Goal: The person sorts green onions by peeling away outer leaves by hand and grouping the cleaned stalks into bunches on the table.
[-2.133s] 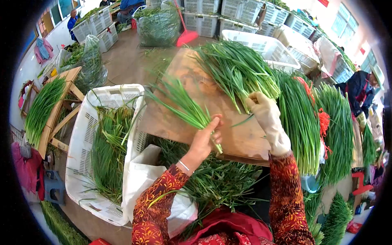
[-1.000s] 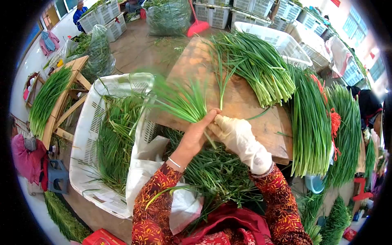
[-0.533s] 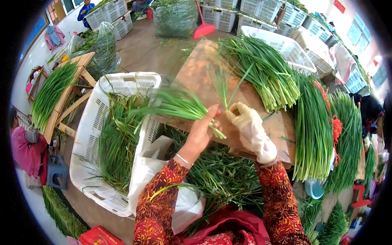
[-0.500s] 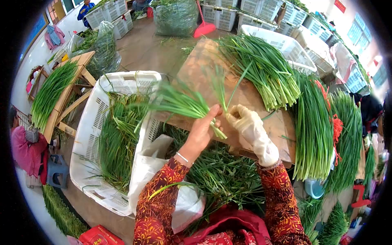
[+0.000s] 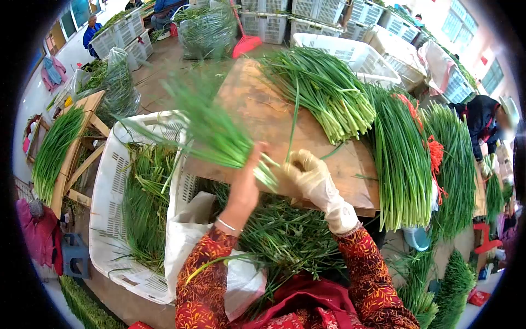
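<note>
My bare left hand (image 5: 245, 186) is wrapped round a loose bunch of green chives (image 5: 216, 134), pale stem ends toward my right hand; its leaf tips are smeared by motion. My right hand (image 5: 318, 183), in a pale thin glove, pinches the lower end of a single long chive (image 5: 295, 118) that stands up above it. Both hands are over the near edge of a wooden board (image 5: 249, 96). A thick heap of chives (image 5: 329, 93) lies on the board's far right part. Below my hands is a mass of loose greens (image 5: 290, 233).
To the left stands a white crate (image 5: 101, 219) with leafy scraps inside. Large chive bundles (image 5: 402, 159) with red ties (image 5: 434, 149) lie at the right. A co-worker (image 5: 485, 123) bends over at far right. Stacked crates (image 5: 266, 27) and a red dustpan (image 5: 246, 45) are at the back.
The bunch in my left hand has swung left and away from my right hand. Of the few chives between my hands, one remains at my right fingers. The view has shifted slightly right.
</note>
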The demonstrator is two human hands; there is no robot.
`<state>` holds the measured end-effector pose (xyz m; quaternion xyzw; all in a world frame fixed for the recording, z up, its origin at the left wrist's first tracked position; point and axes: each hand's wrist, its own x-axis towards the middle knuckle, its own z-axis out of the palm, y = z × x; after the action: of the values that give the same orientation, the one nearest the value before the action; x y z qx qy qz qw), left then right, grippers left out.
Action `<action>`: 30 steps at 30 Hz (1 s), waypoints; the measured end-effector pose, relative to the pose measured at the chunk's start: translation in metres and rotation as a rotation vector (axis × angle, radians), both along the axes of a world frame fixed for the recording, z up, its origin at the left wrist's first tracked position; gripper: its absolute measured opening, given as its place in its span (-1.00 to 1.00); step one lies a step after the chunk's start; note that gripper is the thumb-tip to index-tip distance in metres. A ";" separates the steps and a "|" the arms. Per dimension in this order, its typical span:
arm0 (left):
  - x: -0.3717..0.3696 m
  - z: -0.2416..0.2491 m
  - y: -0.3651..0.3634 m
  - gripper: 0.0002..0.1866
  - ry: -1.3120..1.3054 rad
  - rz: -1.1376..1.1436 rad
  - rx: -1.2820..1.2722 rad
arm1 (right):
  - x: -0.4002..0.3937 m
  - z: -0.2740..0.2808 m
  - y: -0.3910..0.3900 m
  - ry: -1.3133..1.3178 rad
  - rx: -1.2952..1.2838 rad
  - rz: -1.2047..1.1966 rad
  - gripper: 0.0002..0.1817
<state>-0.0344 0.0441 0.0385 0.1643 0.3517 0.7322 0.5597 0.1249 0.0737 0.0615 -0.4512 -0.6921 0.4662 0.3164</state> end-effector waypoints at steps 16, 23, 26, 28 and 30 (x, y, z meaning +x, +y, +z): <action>0.026 -0.013 0.005 -0.73 -0.144 -0.335 -0.013 | 0.046 -0.004 0.090 -0.583 0.697 -0.376 -0.77; 0.029 -0.019 0.006 -0.75 -0.120 -0.310 -0.090 | 0.048 -0.003 0.110 -0.824 0.609 -0.406 -0.78; 0.026 -0.017 0.008 -0.73 -0.129 -0.304 -0.055 | 0.046 0.023 0.085 -0.604 0.469 -0.298 -0.80; 0.026 -0.015 0.007 -0.72 -0.147 -0.296 -0.044 | 0.036 0.041 0.052 -0.407 0.297 -0.215 -0.80; 0.027 -0.012 0.009 -0.70 -0.160 -0.289 -0.082 | 0.028 0.022 0.031 -0.081 0.200 -0.067 -0.83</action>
<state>-0.0078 0.0529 0.0263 0.1315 0.3085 0.6399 0.6914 0.1532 0.1045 0.0834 -0.4588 -0.7320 0.3651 0.3469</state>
